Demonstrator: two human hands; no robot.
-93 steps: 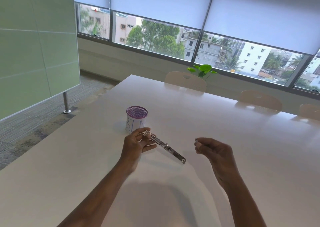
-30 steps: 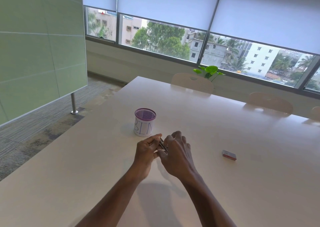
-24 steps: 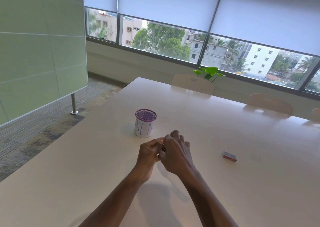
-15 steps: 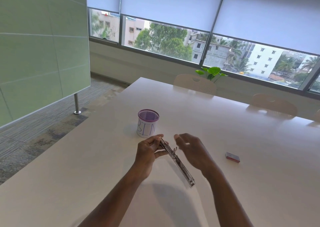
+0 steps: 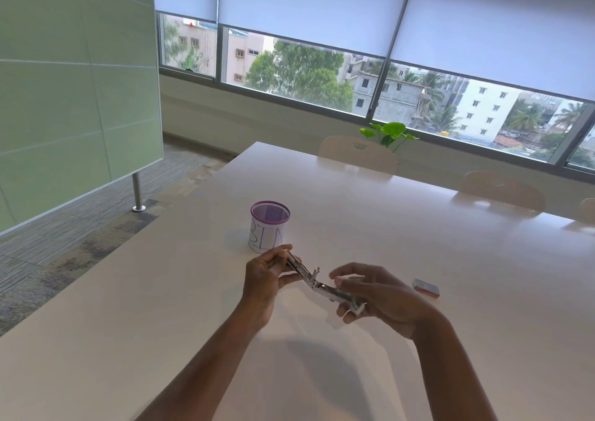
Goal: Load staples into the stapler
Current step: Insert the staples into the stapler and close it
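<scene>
Hands, left (image 5: 264, 279) and right (image 5: 384, 295), grip stapler (image 5: 317, 284) near cup (image 5: 269, 229).

This was an office meeting room. A long white table (image 5: 354, 195) filled most of it, with pale moulded chairs (image 5: 357, 155) tucked in along its far side. A wide band of windows (image 5: 289, 69) under roller blinds (image 5: 306, 5) looked out on city blocks and trees from an upper floor. A green board (image 5: 64, 98) on a metal leg stood on grey carpet (image 5: 64, 243), and a plant (image 5: 391, 131) sat by the sill.
</scene>
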